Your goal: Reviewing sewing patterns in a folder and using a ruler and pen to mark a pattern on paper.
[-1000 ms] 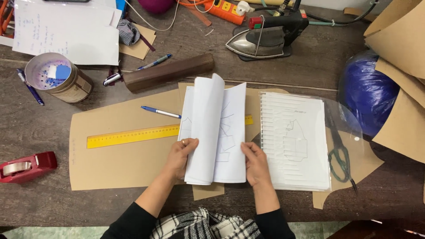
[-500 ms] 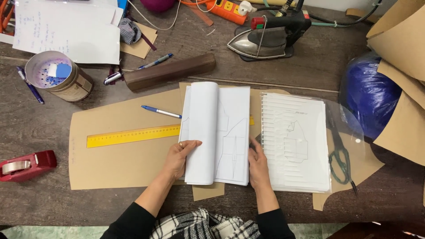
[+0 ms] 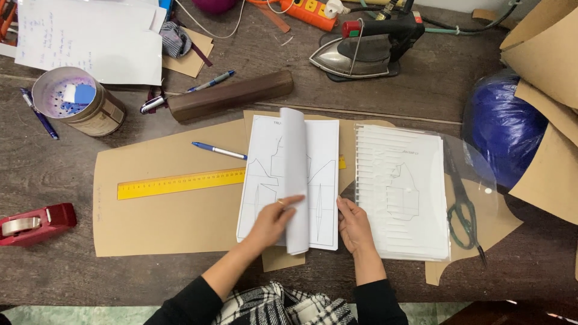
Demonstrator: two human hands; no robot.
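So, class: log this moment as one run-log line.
left hand: turning a page of booklet | right hand: holding booklet's right edge | booklet: open on brown card, over yellow ruler | nearby: scissors

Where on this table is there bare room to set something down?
Bare brown card lies below the yellow ruler; bare wood between tape dispenser and tin. Crowded along the far edge around the iron and beside the scissors.

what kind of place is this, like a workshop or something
Probably a sewing or pattern-making workroom: brown paper pattern pieces lie on the wooden table, with an iron, scissors and a yellow ruler, and the booklet shows garment diagrams.
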